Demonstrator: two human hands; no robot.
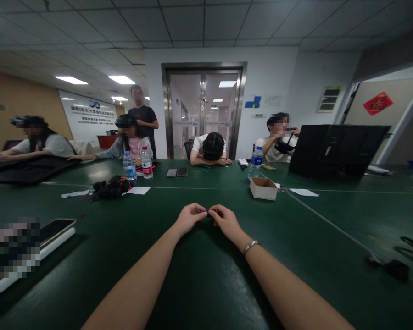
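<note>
My left hand point(191, 218) and my right hand point(225, 222) meet over the middle of the green table point(199, 275). Thumb and fingertips of each are pinched together, and the two pinches nearly touch. A tiny dark thing seems to sit between the fingertips, too small to make out. On my right wrist is a silver bracelet point(250, 247). Nearest to the hands stands a small open cardboard box point(263, 191), farther off and to the right.
Beyond the hands are a red-labelled bottle point(146, 166), blue-labelled bottles, a heap of black straps point(111, 187) and paper slips. Phones point(59, 229) lie at the left. A large black case point(337, 151) stands at the right. Several people are around the table's far side.
</note>
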